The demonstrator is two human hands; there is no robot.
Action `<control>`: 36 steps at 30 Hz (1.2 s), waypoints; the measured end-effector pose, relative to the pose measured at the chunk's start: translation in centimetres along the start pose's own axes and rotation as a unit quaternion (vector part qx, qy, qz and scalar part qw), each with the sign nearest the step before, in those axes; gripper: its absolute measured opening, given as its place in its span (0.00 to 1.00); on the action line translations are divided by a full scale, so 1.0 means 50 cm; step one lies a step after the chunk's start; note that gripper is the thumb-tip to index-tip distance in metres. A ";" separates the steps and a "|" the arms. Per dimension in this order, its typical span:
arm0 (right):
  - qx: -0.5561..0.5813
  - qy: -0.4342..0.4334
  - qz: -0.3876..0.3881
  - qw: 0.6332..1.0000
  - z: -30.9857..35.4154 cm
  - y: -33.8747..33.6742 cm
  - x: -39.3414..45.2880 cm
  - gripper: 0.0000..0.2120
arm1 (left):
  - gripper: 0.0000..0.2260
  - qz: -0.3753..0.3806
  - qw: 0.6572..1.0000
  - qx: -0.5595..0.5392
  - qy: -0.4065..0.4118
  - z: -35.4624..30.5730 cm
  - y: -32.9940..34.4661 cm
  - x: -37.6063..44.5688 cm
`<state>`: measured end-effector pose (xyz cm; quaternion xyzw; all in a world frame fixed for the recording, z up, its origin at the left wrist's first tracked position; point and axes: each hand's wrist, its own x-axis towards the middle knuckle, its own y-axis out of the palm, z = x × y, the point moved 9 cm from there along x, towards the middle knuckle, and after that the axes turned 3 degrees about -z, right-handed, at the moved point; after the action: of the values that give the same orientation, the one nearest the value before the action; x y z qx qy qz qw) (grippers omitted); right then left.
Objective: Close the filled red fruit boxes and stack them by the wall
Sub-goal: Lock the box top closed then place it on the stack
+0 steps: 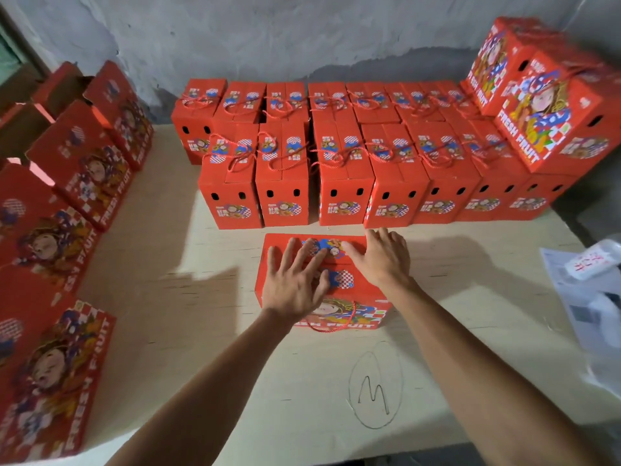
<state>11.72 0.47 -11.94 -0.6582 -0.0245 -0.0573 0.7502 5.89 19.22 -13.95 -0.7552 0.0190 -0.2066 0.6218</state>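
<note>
1. Along the left edge, a line of red boxes (pixel 80 169) with their printed faces up ran from near to far, some of the far ones with flaps standing open.
2. The pale wooden table (pixel 188 331) carried everything; a pencilled oval scribble (pixel 374 386) marked its near middle.
3. The left hand (pixel 295 280) lay flat on the top of the red fruit box (pixel 339 297) at the centre of the table, its fingers straight and spread, pressing the left part of the lid rather than gripping it.
4. That box stood just near of the rows, its lid flaps down under both hands and its red cord handle (pixel 336 326) hanging over the near face above the words FRESH FRUIT.
5. The right hand (pixel 379 257) rested on the far right corner of the same lid, fingers straight and slightly fanned, thumb pointing left across the top; it grasped nothing.
6. Behind the hands, two rows of closed boxes (pixel 346 169) with cord handles stood side by side against the grey wall (pixel 302 35).
7. At the far right, two larger stacked boxes (pixel 551 105) sat tilted on top of the row.
8. At the right edge lay white paper and plastic wrapping (pixel 591 290).
</note>
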 end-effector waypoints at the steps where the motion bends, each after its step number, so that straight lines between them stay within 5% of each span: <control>1: -0.006 0.030 -0.012 0.999 -0.008 -0.011 -0.001 0.30 | 0.25 -0.018 0.999 -0.018 0.037 0.005 -0.008 0.010; 3: -0.028 0.090 -0.013 0.995 -0.043 -0.022 -0.025 0.24 | 0.23 -0.063 0.996 -0.043 0.043 0.041 -0.023 0.030; 5: 0.022 0.146 0.043 0.988 -0.089 0.008 -0.065 0.20 | 0.27 -0.058 0.982 -0.081 -0.160 0.126 -0.011 0.028; 7: 0.153 0.186 0.140 0.960 -0.098 0.079 -0.113 0.23 | 0.33 0.002 0.892 -0.255 -0.373 0.168 0.048 -0.004; 10: 0.329 0.278 0.210 0.878 -0.072 0.139 -0.166 0.32 | 0.21 0.075 0.726 -0.525 -0.438 0.113 0.104 -0.005; 13: 0.478 0.369 0.225 0.765 -0.053 0.163 -0.186 0.33 | 0.28 0.073 0.677 -0.557 -0.476 0.120 0.115 -0.036; 17: 0.598 0.383 0.156 0.687 -0.044 0.126 -0.145 0.14 | 0.25 0.043 0.718 -0.490 -0.492 0.142 0.083 -0.037; 20: 0.626 0.338 0.052 0.701 -0.037 0.031 -0.084 0.10 | 0.21 0.007 0.766 -0.486 -0.421 0.126 -0.015 0.041; 23: 0.633 0.208 0.070 0.743 0.070 -0.086 -0.024 0.24 | 0.25 -0.018 0.820 -0.505 -0.270 0.055 -0.169 0.155; 25: 0.598 0.151 0.164 0.770 0.160 -0.117 -0.018 0.36 | 0.30 -0.018 0.903 -0.385 -0.193 0.002 -0.253 0.203; 27: 0.603 0.123 0.245 0.750 0.213 -0.111 -0.021 0.41 | 0.30 -0.069 0.948 -0.264 -0.165 -0.003 -0.307 0.216; 29: 0.597 0.140 0.241 0.753 0.200 -0.115 -0.015 0.34 | 0.28 -0.102 0.937 -0.278 -0.186 0.041 -0.312 0.211; 31: 0.560 0.174 0.147 0.797 0.147 -0.147 0.022 0.22 | 0.24 -0.095 0.915 -0.330 -0.212 0.080 -0.287 0.200; 36: 0.593 0.182 0.026 0.784 0.090 -0.313 0.133 0.14 | 0.13 -0.052 0.901 -0.403 -0.148 0.021 -0.259 0.234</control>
<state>16.64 2.58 4.79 -0.0613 0.1005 -0.1302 0.9845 14.00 19.78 1.53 -0.9633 -0.0309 -0.0986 0.2479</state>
